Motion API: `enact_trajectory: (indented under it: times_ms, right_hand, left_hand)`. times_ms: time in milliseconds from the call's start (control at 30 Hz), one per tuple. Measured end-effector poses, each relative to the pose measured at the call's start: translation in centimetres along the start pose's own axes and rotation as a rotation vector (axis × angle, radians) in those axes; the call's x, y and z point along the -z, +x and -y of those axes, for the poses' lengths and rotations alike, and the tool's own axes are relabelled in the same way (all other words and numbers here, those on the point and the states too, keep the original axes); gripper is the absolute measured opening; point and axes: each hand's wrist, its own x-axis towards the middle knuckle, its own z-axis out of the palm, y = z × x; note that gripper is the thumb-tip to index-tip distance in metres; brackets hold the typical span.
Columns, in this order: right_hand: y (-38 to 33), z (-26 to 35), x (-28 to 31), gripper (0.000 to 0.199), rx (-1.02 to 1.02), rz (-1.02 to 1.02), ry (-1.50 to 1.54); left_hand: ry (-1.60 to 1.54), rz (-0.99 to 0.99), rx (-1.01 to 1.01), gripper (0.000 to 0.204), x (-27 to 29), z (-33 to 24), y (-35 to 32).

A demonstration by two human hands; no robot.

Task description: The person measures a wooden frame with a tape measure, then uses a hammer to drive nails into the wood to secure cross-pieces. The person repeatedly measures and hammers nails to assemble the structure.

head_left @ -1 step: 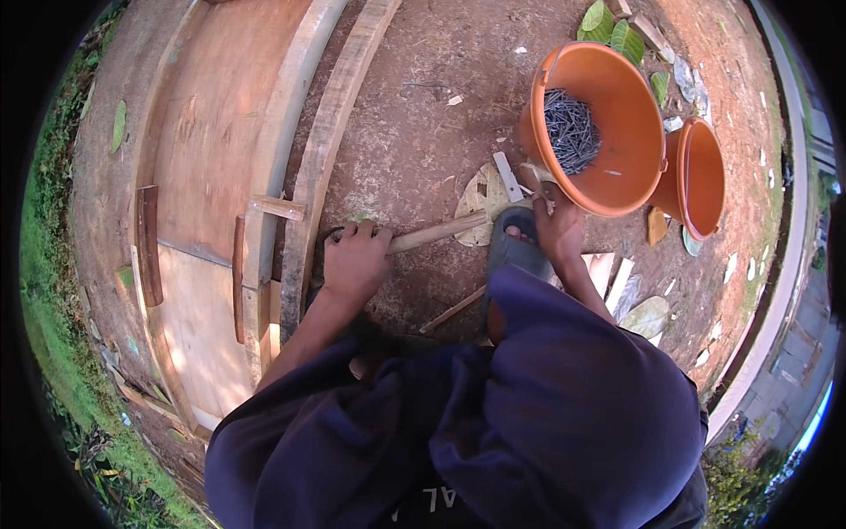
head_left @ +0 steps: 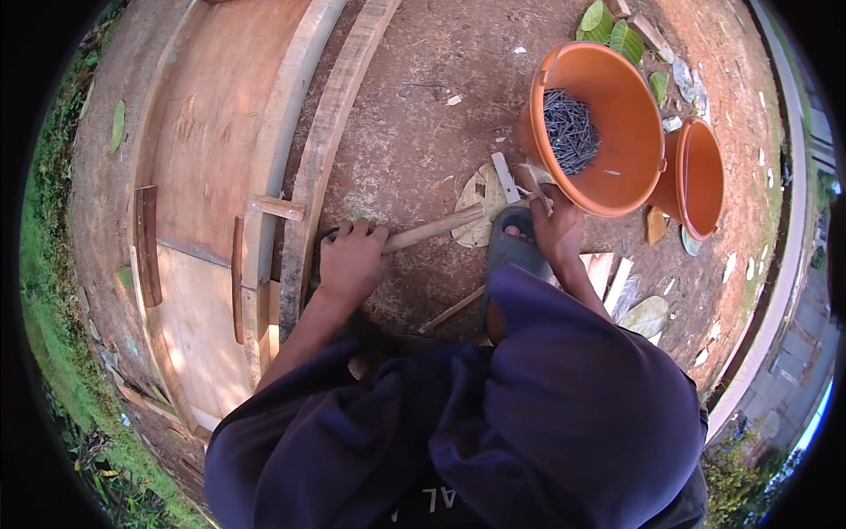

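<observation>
My left hand [head_left: 352,260] grips a hammer with a pale wooden handle [head_left: 436,227]. Its dark head rests on the dirt against a long wooden batten [head_left: 330,150]. My right hand [head_left: 557,227] lies above my grey sandal [head_left: 509,251], its fingertips bunched at the foot of a large orange bucket [head_left: 617,115]. Thin pale slivers show at those fingertips, and I cannot tell if they are held. A heap of dark nails [head_left: 568,128] lies inside the bucket. My dark blue sleeves fill the lower part of the view.
A second, smaller orange bucket [head_left: 696,176] leans behind the first. A big plywood panel [head_left: 211,132] framed with battens lies on the left, with grass beyond it. Wood offcuts [head_left: 608,273] and dry leaves [head_left: 480,198] litter the bare earth.
</observation>
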Motion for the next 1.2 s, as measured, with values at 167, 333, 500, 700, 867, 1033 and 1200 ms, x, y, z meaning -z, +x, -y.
enact_trajectory:
  times_ms: [167,333,500,700,867,1033,1200]
  right_hand:
    - [0.8,2.6,0.4,0.030,-0.071,0.080,0.280]
    - [3.0,7.1,1.3,0.034,-0.146,0.387,0.332]
    - [3.1,7.2,-1.1,0.032,0.125,0.296,-0.026]
    - [2.8,7.2,-1.1,0.052,0.062,0.364,-0.100]
    - [3.1,6.9,-2.3,0.048,0.166,0.316,-0.093]
    - [3.5,7.1,-2.4,0.047,0.323,0.247,-0.088]
    - [3.1,8.3,-3.0,0.045,0.092,0.398,0.329]
  left_hand:
    - [-0.117,-0.075,-0.013,0.036,1.9,1.6,0.1]
    - [-0.397,-0.123,0.012,0.034,2.7,2.9,0.7]
    - [-0.615,-0.072,0.101,0.034,3.1,2.6,0.7]
    - [-0.806,-0.173,0.041,0.033,1.2,2.5,-1.1]
    - [-0.782,-0.094,0.002,0.022,-0.2,1.6,-2.1]
    - [-1.078,-0.014,0.028,0.014,-1.3,1.4,-1.9]
    - [-1.330,0.052,0.072,0.015,-0.9,1.8,-2.1]
